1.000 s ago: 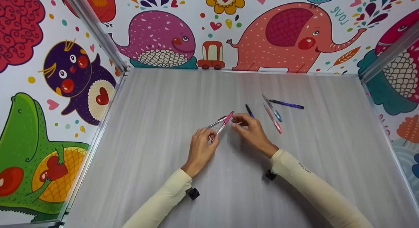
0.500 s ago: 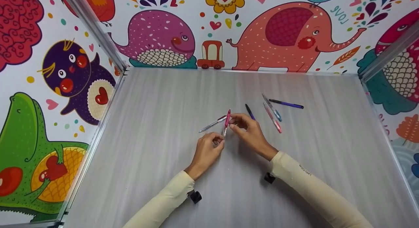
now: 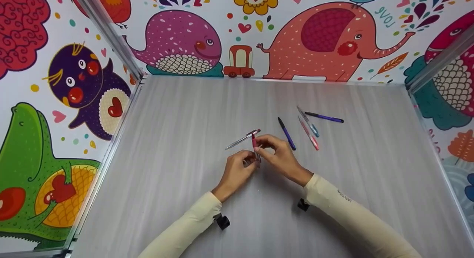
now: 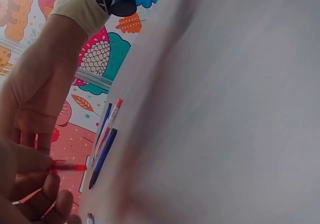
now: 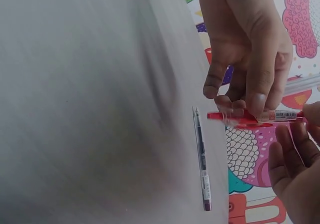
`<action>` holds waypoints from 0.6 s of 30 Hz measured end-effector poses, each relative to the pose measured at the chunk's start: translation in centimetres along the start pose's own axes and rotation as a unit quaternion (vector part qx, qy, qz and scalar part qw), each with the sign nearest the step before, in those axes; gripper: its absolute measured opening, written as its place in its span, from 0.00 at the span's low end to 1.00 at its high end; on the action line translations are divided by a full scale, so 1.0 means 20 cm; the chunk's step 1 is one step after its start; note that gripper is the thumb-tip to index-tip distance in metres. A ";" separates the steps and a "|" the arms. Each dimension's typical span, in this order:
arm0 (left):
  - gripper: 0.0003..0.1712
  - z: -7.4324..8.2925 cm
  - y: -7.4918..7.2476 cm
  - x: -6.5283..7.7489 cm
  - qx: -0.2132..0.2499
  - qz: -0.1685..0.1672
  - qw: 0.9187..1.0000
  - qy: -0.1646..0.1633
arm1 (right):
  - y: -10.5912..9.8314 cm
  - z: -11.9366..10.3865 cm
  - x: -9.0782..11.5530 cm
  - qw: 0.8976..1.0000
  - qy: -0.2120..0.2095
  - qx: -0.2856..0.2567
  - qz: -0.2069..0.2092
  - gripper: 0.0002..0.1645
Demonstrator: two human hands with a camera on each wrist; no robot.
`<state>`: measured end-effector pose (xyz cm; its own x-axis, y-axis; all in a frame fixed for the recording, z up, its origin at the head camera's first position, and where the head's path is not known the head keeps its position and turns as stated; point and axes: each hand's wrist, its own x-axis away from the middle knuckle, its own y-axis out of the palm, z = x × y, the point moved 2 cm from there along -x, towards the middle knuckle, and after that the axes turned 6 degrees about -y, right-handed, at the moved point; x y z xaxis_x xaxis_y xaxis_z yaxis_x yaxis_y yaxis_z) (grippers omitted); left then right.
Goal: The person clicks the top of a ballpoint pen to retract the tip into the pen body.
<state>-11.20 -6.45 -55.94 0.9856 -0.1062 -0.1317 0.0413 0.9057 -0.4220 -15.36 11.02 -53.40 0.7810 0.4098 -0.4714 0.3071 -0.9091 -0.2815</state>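
In the head view my left hand [image 3: 239, 171] pinches the lower part of a pink-red pen [image 3: 254, 141] with a clear barrel. My right hand [image 3: 281, 158] pinches the same pen nearer its pink upper end, so both hands meet on it above the table. Fingers cover much of the pen. The right wrist view shows its barcode label between the two hands, and its red tip end sticking out past the left thumb. Just beyond the hands, a clear pen with a dark red end [image 3: 240, 140] lies on the table. A dark blue pen [image 3: 287, 134] lies right of the right hand.
Farther right on the grey table [image 3: 177, 113] lie a clear pen with a pink end [image 3: 308, 134], a clear pen with a light blue end [image 3: 310, 124] and a blue pen [image 3: 325, 117]. Cartoon-printed panels [image 3: 296, 39] wall the back and sides.
The right hand has moved in and now grips the pink-red pen. The left hand has shifted right with the pen, which has turned more upright in the head view. The loose pens lie unchanged.
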 end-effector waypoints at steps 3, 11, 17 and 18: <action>0.05 0.00 -0.01 0.00 0.023 -0.015 1.000 -0.011 | 0.00 -0.01 0.00 0.999 -0.027 0.021 -0.022 0.12; 0.10 0.03 -0.05 -0.02 0.073 -0.026 0.996 -0.033 | -0.02 -0.01 0.01 0.993 -0.080 0.057 -0.061 0.13; 0.10 0.03 -0.08 -0.02 0.120 -0.041 0.990 -0.060 | -0.05 0.00 0.02 0.989 -0.097 0.082 -0.076 0.16; 0.10 0.03 -0.08 -0.02 0.125 -0.043 0.989 -0.065 | -0.06 0.00 0.02 0.988 -0.099 0.089 -0.078 0.17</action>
<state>-11.53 -7.66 -54.69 0.9887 -0.1486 0.0180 0.1493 0.9706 -0.1889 -15.36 12.25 -53.31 0.6040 0.5673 -0.5598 0.3013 -0.8128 -0.4986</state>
